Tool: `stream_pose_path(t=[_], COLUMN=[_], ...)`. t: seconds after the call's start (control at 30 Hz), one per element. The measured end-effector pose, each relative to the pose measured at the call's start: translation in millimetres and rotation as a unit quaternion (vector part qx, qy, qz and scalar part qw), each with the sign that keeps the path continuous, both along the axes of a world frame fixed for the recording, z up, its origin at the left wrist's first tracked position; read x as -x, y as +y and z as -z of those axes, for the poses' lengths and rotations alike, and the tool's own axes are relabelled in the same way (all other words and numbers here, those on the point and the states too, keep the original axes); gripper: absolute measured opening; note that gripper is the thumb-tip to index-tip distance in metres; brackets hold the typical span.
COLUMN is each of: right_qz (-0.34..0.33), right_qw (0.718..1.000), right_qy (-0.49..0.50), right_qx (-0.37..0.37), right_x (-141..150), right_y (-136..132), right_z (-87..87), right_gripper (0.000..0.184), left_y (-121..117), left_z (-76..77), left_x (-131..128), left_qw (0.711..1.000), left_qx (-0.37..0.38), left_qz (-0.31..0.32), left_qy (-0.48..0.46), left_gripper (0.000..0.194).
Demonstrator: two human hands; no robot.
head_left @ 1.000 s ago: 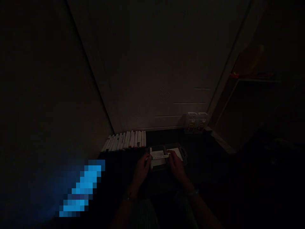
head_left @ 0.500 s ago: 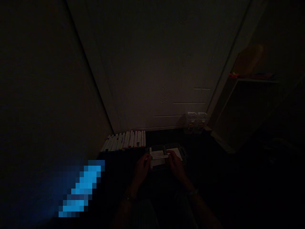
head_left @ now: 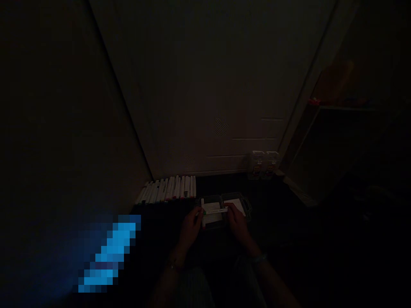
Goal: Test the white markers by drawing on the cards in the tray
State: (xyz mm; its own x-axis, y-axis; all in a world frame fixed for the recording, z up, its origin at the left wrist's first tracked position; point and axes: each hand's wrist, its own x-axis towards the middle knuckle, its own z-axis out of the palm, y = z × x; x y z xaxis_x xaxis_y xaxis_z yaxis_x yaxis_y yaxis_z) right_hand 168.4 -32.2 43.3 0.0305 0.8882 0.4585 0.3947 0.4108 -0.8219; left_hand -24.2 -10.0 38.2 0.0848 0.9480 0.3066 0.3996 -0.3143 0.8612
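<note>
A white marker (head_left: 215, 211) with a green end lies crosswise between my two hands, over an open clear plastic case (head_left: 246, 207). My left hand (head_left: 192, 222) has its fingers closed on the green end. At the other end, the fingers of my right hand (head_left: 236, 219) pinch the marker. Another white marker (head_left: 203, 204) stands lengthwise along the left side of the case, close to my left fingertips. White paper or card (head_left: 212, 218) shows inside the case. Darkness hides the finer detail of my fingers.
Several white markers (head_left: 170, 188) lie in a row at the back left, by the wall (head_left: 192, 107). Two clear plastic cases (head_left: 263, 164) stand upright against that wall at the back right. A shelf unit (head_left: 334, 141) is on the right. A blurred bright blue patch (head_left: 111, 252) glows at lower left.
Both hands stay nearly in place, with the marker still between them. The green end shows a little more clearly, and the picture is slightly darker.
</note>
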Motion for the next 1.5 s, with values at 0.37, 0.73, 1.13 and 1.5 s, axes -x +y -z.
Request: stream_pose_path(t=[0.37, 0.73, 1.13, 1.5], right_qz=[0.008, -0.002, -0.022, -0.031], right_qw=[1.0, 1.0, 1.0, 0.999], right_qy=[0.003, 0.007, 0.02, 0.023], right_qx=[0.004, 0.012, -0.004, -0.002], right_x=[1.4, -1.3, -0.6, -2.3], right_y=[-0.7, 0.4, 1.2, -0.4], right_z=[-2.2, 1.1, 2.6, -0.8], right_gripper=[0.03, 0.029, 0.029, 0.028], left_y=[-0.9, -0.7, 1.7, -1.0], left_z=[-0.9, 0.4, 6.3, 1.5], left_x=[-0.8, 0.8, 2.8, 0.7], left_qw=[1.0, 1.0, 1.0, 1.0], left_qx=[-0.006, -0.008, 0.0, -0.005], left_qz=[-0.011, -0.011, 0.006, 0.005], left_qy=[0.009, 0.009, 0.007, 0.008], left_gripper=[0.033, 0.032, 0.033, 0.031])
